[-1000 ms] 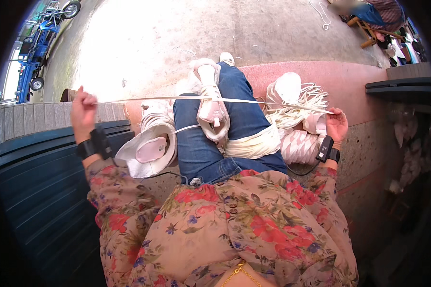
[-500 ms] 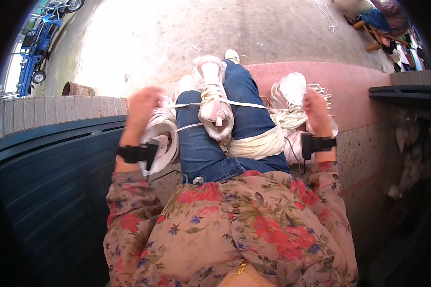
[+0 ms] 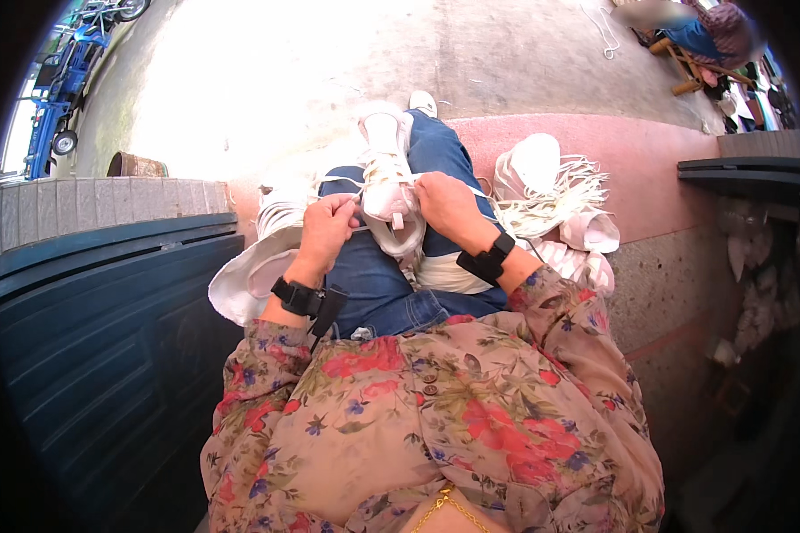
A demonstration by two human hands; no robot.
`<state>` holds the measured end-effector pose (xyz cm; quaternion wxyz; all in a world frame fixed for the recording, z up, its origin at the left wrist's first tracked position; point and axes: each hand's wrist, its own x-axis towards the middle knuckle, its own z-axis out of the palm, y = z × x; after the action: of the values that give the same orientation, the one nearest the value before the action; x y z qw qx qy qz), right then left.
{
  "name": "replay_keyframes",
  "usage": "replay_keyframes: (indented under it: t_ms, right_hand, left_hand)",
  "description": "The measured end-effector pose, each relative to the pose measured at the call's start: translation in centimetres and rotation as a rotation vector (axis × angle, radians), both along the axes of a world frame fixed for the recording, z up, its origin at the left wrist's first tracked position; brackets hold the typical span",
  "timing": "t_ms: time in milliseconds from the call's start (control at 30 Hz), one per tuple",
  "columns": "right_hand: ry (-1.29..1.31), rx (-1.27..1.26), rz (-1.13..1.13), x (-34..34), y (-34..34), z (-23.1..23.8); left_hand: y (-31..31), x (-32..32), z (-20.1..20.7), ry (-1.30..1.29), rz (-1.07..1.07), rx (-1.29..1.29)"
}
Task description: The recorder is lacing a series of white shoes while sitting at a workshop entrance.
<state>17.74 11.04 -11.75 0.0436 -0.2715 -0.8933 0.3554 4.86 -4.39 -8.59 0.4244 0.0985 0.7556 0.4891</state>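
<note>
A pale pink and white sneaker [image 3: 388, 201] rests across my jeans-clad thighs, its toe pointing away from me. Cream shoelace [image 3: 338, 179] threads its eyelets and trails off to the side. Left of the shoe's collar, my left hand [image 3: 327, 233] is closed, thumb and fingertips pinching a lace end. My right hand [image 3: 452, 210] is closed too, its fingers pinched on the lace at the shoe's right edge. Under my right forearm, a hank of cream laces [image 3: 452, 274] lies over my thigh. Both wrists wear black straps.
More white shoes [image 3: 240, 282] are gathered by my left leg. On the right, a heap of loose laces [image 3: 571, 197] lies beside another white shoe [image 3: 588, 233]. Blue door panels [image 3: 116, 311] flank me at left. A person sits by a wooden stool [image 3: 689, 71] far right.
Both hands have come inward from wide apart on either side to the sneaker's collar. The laces stretched sideways between them have slackened.
</note>
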Motion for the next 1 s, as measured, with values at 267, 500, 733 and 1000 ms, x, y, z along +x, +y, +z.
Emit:
replay_keyframes:
  t_ms: [267,500,733,1000]
  right_hand:
    - [-0.064,0.364,0.206,-1.4,-0.4,1.0]
    - [-0.025,0.484,0.256,-1.6,-0.1,0.8]
    - [0.015,0.361,0.12,-0.2,-0.9,2.2]
    - [-0.023,0.419,0.204,-0.3,-0.8,2.9]
  left_hand:
    - [-0.1,-0.4,-2.5,0.184,-0.02,-0.023]
    - [1.0,-1.0,-2.7,0.739,-0.246,-0.15]
    - [2.1,-2.9,-1.2,0.941,-0.659,-0.16]
    - [3.8,-2.4,-0.4,1.006,-0.792,-0.232]
